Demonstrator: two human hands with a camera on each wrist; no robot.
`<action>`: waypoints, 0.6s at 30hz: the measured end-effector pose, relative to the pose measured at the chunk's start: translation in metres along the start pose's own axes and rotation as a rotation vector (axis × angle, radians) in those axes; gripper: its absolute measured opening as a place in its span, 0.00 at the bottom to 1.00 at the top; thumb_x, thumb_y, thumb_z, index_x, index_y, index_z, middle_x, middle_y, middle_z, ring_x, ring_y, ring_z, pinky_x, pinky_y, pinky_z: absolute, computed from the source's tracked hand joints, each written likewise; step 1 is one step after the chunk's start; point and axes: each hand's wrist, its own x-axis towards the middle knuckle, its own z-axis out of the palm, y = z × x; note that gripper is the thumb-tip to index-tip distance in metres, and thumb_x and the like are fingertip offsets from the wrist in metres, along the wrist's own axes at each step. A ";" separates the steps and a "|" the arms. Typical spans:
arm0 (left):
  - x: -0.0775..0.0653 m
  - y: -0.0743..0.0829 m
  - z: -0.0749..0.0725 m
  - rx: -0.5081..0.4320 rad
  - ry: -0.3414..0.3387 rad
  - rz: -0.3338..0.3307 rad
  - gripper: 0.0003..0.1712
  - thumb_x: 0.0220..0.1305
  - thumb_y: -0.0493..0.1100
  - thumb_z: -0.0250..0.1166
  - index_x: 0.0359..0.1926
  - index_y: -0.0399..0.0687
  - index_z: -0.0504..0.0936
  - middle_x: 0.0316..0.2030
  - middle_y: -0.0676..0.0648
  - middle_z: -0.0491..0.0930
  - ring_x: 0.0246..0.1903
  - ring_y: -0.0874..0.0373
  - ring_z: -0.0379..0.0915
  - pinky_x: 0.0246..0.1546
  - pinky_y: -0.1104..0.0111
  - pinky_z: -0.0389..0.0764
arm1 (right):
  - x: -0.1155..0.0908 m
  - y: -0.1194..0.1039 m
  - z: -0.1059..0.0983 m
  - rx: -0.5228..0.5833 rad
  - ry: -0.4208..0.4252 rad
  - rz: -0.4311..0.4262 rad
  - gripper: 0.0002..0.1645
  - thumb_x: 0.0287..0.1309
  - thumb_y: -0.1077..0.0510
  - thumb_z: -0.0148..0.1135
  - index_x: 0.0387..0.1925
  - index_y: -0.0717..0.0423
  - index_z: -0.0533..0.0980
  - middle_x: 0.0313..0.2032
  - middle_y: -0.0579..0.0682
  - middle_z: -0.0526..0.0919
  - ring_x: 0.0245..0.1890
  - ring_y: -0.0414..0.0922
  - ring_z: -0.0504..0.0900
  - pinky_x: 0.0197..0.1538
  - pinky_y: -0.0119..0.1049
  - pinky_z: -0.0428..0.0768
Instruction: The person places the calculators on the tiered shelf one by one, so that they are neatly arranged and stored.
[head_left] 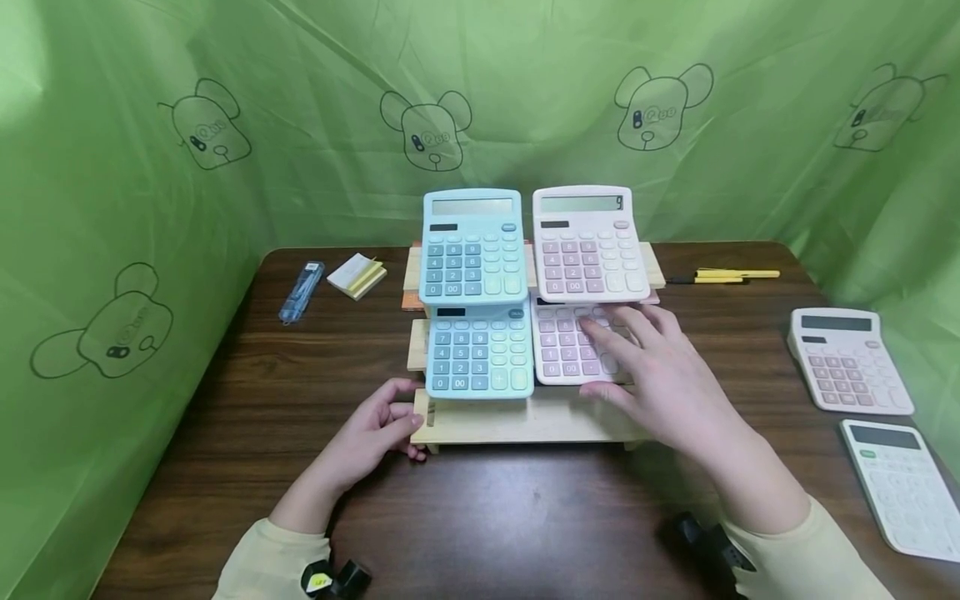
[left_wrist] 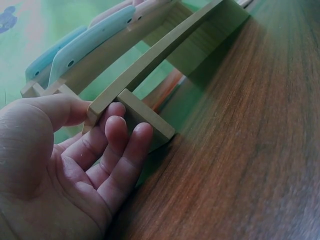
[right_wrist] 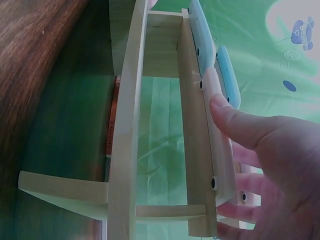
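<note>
My left hand (head_left: 385, 421) pinches the front left corner of a tiered wooden stand (head_left: 555, 421), thumb on the board's edge and fingers under it. On the stand's right side, my right hand (head_left: 663, 375) lies spread over the lower pink calculator (head_left: 558, 342). One fingertip touches its keys, while the thumb (right_wrist: 225, 112) rests at its near edge. Above it leans an upper pink calculator (head_left: 588, 250) whose screen reads 9. To the left stand an upper blue calculator (head_left: 472, 250) and a lower blue calculator (head_left: 480, 354), overlapping. The hand hides part of the lower pink one.
At the table's right edge lie another pink calculator (head_left: 851, 362) and a white calculator (head_left: 900, 487). Yellow-and-black pens (head_left: 727, 275) lie right of the stand. A blue packet (head_left: 302, 292) and a sticky-note pad (head_left: 357, 277) are at back left. Green curtain (head_left: 525, 100) surrounds the table.
</note>
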 end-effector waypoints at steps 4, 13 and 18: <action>0.000 -0.001 0.000 -0.001 -0.001 0.001 0.26 0.72 0.41 0.57 0.65 0.43 0.58 0.43 0.34 0.82 0.31 0.40 0.81 0.33 0.48 0.84 | -0.001 0.001 -0.001 0.007 -0.001 0.003 0.46 0.44 0.32 0.70 0.64 0.47 0.72 0.59 0.53 0.72 0.61 0.63 0.62 0.61 0.60 0.63; 0.001 0.000 0.001 -0.006 0.003 -0.007 0.26 0.71 0.41 0.58 0.65 0.43 0.58 0.43 0.34 0.82 0.31 0.40 0.81 0.33 0.48 0.84 | -0.005 -0.004 -0.009 -0.006 -0.069 0.031 0.46 0.45 0.31 0.69 0.65 0.42 0.70 0.63 0.50 0.68 0.62 0.62 0.60 0.52 0.60 0.67; 0.001 0.000 0.001 -0.012 -0.001 -0.005 0.26 0.72 0.41 0.57 0.65 0.43 0.58 0.43 0.34 0.81 0.31 0.40 0.81 0.33 0.48 0.84 | -0.007 -0.004 -0.012 -0.025 -0.089 0.022 0.46 0.45 0.33 0.69 0.66 0.40 0.69 0.63 0.50 0.67 0.62 0.61 0.61 0.52 0.60 0.67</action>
